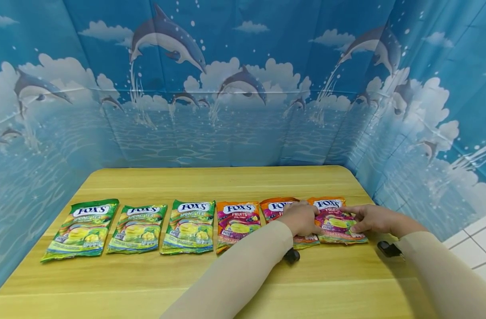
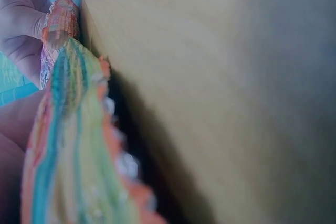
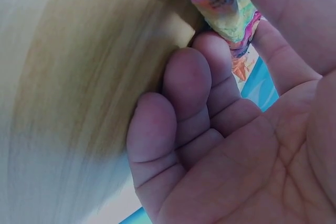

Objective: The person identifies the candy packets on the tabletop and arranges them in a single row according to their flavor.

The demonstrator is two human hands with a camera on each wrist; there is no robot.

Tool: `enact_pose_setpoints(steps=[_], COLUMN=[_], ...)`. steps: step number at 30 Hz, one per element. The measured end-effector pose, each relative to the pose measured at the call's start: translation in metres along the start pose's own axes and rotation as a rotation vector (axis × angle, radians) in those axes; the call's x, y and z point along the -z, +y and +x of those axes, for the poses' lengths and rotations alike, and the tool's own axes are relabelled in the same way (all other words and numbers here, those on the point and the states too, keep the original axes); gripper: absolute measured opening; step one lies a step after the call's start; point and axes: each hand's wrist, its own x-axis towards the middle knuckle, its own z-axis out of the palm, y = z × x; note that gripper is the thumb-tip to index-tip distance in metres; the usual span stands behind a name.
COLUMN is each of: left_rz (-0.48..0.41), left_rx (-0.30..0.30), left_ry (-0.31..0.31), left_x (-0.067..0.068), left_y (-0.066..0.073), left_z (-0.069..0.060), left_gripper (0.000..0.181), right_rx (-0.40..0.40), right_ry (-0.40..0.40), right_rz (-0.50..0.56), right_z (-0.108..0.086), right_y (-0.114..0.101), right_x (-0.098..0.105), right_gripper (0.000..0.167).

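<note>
Orange-and-purple Fox's Fruits candy bags lie at the right of the row in the head view. My right hand (image 1: 372, 220) holds the right edge of the rightmost candy bag (image 1: 333, 221), thumb and forefinger on it. In the right wrist view, the other fingers (image 3: 187, 82) are bent beside the tabletop. My left hand (image 1: 300, 219) reaches over the neighbouring fruit candy bag (image 1: 272, 212), covering its middle. Its thumb and fingertips are at the left edge of the rightmost bag. A striped bag edge (image 2: 79, 129) fills the near part of the left wrist view.
A third fruit candy bag (image 1: 238, 221) lies left of my left hand. Farther left are three green Fox's Spring Tea bags, including one candy bag (image 1: 188, 227) nearest the fruit bags. All lie on a wooden table (image 1: 219, 181). A dolphin-print curtain (image 1: 243, 128) stands behind.
</note>
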Motion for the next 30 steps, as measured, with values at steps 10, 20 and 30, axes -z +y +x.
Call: enact_pose_setpoints(steps=[10, 20, 30], left_rz=[-0.007, 0.007, 0.11], left_rx=[-0.013, -0.012, -0.107], left_ry=[-0.004, -0.092, -0.071], left_x=[0.0, 0.007, 0.014], left_y=[0.002, -0.003, -0.009], left_z=[0.0, 0.002, -0.002], left_gripper=[0.06, 0.072, 0.074], right_rx=[-0.05, -0.037, -0.086], right_ry=[0.018, 0.043, 0.086], right_rz=[-0.054, -0.269, -0.299], right_z=[-0.003, 0.002, 0.005], right_y=[-0.001, -0.014, -0.024], right_x=[0.001, 0.002, -0.002], right_gripper=[0.082, 0.081, 0.077])
